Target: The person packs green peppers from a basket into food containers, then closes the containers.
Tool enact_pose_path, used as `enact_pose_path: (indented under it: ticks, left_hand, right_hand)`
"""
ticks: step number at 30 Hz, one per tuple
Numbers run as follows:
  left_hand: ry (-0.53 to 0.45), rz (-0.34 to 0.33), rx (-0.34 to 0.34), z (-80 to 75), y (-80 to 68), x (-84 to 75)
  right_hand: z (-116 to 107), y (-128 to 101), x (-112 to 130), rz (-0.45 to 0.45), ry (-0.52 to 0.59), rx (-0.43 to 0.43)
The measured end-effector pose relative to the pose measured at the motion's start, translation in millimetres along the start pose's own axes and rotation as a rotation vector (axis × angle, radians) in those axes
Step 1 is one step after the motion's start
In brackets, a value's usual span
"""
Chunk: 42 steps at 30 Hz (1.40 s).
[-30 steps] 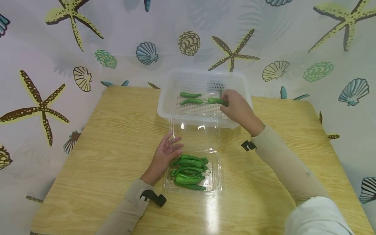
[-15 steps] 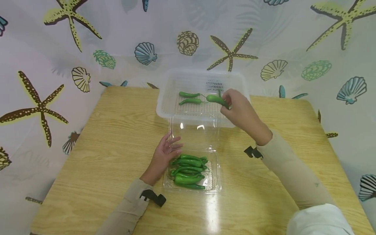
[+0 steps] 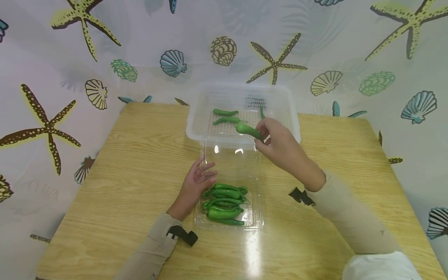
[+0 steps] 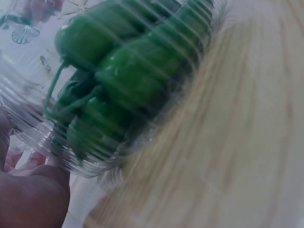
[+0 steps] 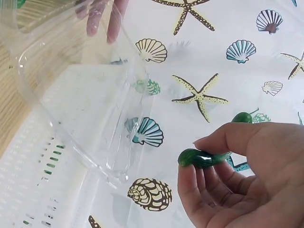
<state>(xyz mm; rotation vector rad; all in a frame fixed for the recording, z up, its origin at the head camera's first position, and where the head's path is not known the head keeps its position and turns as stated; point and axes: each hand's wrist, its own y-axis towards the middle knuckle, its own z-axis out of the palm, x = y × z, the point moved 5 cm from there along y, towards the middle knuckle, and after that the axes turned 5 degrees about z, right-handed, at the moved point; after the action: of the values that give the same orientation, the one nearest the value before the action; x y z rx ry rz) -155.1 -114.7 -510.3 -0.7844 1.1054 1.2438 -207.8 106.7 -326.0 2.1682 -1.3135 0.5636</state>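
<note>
My right hand (image 3: pixel 281 146) pinches a green chili pepper (image 3: pixel 247 130) between thumb and fingers, over the front part of a white plastic basket (image 3: pixel 191 126). In the right wrist view the same pepper (image 5: pixel 202 159) pokes out past the fingertips. My left hand (image 3: pixel 194 186), fingers spread and fairly straight, rests at the left side of a clear plastic clamshell box (image 3: pixel 259 206). Several green peppers (image 3: pixel 224 213) lie side by side in that box, and its raised lid (image 3: pixel 231 159) leans toward the basket. In the left wrist view the peppers (image 4: pixel 142 71) show through the ribbed clear wall.
Two green peppers (image 3: pixel 225 112) lie in the basket's left half, and another (image 3: pixel 262 112) lies near its right side, partly behind my right hand. The wooden table (image 3: pixel 140 155) stands against a white cloth (image 3: pixel 147 35) printed with starfish and shells.
My right hand has lifted the pepper from the basket floor and drawn it toward me and slightly left, to the basket's front rim. The left hand and the box have stayed put.
</note>
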Motion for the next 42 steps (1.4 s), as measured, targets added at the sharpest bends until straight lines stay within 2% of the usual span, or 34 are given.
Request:
enact_pose_path:
  ticks: [8, 22, 27, 34, 42]
  left_hand:
    - [-0.006, 0.005, -0.006, 2.7, -0.4, -3.1]
    - [-0.012, 0.009, -0.01, 2.8, -0.5, -2.0]
    - [0.016, 0.007, -0.006, 2.9, -1.4, -2.8]
    - [0.016, 0.013, -0.005, 2.2, -1.4, -1.7]
    - [0.02, 0.03, -0.01, 1.3, -1.3, -1.9]
  right_hand:
    - [19.1, -15.7, 8.3, -0.036, -0.007, 0.076]
    - [52.0, -35.7, 4.6, -0.116, -0.015, 0.132]
    - [62.6, -43.5, 3.8, -0.098, -0.005, 0.199]
    - [81.1, -55.9, 0.0, -0.032, -0.064, 0.327]
    - [94.2, -64.1, 0.6, -0.029, -0.068, 0.404]
